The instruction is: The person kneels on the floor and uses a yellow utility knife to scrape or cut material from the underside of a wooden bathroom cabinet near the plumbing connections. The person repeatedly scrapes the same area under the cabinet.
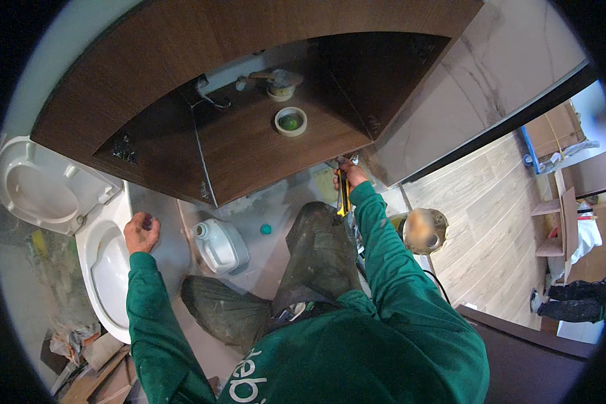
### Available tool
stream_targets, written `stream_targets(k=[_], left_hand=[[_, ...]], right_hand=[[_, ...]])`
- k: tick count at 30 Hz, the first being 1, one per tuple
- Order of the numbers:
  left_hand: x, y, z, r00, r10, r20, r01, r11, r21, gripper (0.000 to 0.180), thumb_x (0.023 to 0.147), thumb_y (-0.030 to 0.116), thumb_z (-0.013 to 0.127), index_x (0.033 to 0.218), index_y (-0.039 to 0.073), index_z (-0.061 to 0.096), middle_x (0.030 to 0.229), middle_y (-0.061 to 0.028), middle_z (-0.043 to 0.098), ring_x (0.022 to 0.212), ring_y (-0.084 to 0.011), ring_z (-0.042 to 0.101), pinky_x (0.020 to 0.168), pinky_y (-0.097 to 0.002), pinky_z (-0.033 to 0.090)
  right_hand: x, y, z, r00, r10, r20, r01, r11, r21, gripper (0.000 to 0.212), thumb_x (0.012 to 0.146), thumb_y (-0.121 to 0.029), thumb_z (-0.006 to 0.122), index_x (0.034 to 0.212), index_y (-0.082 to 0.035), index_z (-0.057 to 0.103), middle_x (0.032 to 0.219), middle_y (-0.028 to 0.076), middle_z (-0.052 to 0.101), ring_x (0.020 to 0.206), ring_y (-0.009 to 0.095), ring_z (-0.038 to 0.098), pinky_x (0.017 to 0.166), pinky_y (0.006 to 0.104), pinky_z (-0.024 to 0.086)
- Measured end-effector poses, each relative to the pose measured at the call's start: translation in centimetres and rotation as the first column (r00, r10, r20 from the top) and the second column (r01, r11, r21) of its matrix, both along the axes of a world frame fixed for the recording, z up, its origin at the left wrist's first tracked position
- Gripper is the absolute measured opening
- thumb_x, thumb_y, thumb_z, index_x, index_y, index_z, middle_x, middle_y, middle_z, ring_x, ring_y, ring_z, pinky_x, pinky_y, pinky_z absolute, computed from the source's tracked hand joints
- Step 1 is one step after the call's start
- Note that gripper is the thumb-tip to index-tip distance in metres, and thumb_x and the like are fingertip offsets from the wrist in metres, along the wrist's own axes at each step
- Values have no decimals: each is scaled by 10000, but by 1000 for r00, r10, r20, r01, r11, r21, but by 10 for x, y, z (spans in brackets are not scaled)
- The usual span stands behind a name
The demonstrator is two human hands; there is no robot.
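Observation:
My right hand [352, 174] is closed round a slim yellow-and-black handled tool [344, 194], at the lower front edge of the dark brown wooden cabinet [249, 148]. The tool's far end is hidden by my fingers and the cabinet edge. Beside the rim of the white toilet bowl [104, 252], my left hand [142, 233] has its fingers loosely bent and apart, with nothing seen in them. Between my knees and the toilet stands an uncapped white plastic jug [221, 246]. A small teal cap [265, 229] lies on the floor near it.
Inside the cabinet are a round tape roll [291, 122] and a small tub [281, 89] with something laid across it. A dirty bucket [435, 230] stands right of my right arm. Wood scraps [101, 374] lie lower left. Another person's legs [576, 301] show far right.

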State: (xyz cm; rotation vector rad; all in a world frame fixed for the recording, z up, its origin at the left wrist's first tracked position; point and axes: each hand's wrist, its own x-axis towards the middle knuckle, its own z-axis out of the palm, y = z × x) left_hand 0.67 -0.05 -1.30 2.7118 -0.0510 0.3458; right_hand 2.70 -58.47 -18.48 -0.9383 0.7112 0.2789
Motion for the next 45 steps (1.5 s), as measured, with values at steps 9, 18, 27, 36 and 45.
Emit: stream_targets(k=[9,18,27,36,45], left_hand=[[0,3,0,1000,-7,-23,6,999,-33,229,721,202,688,822,-1,654,702,-139,644,645,-260,641,641,-348,513],[0,2,-2,1000,-8,2,8,998,-55,211,713,182,699,798,-3,645,714,-148,645,643,-267,637,642,-349,510],[-1,-1,0,999,-11,52,11,1000,-19,232,721,215,694,798,1,649,723,-147,652,663,-268,647,657,-359,517],[-1,-4,5,998,33,-54,-35,998,-45,200,730,190,687,805,8,654,718,-138,652,656,-265,646,651,-358,518],[-2,-3,5,1000,-10,15,9,1000,23,225,717,210,683,801,4,649,721,-149,650,669,-291,649,656,-366,518]], right_hand=[[15,36,-2,999,38,-35,-39,999,-19,234,950,-164,471,1181,-137,456,837,102,627,554,255,579,454,405,490],[-6,-2,0,999,-39,31,40,999,-22,190,935,-127,426,1120,-91,451,856,133,611,562,274,589,460,410,504],[4,-2,0,1000,7,-7,-8,998,-63,169,936,-135,424,1102,-127,453,828,113,600,571,257,589,463,411,501],[18,32,-7,993,103,-65,-103,995,8,162,964,-137,424,1125,-153,422,815,97,596,560,232,558,469,389,485],[-5,4,4,1000,7,-12,-6,999,40,233,937,-132,435,1169,-157,427,833,108,590,563,259,566,470,408,482]])
